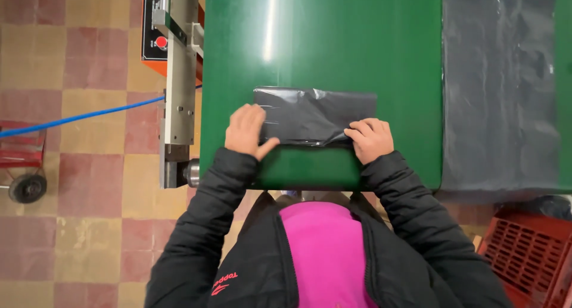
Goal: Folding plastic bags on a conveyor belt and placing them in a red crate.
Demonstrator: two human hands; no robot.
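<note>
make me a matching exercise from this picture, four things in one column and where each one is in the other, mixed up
Things
1. small folded black plastic bag
2. flat stack of grey-black plastic bags
3. red slatted plastic crate
4. blue cable

Places
A. on the floor at the lower right, beside the green table
B. under both hands, left hand and right hand, near the table's front edge
C. across the tiled floor to the left of the table
D. lying flat on the right part of the table

Pairs: 1-B, 2-D, 3-A, 4-C
</note>
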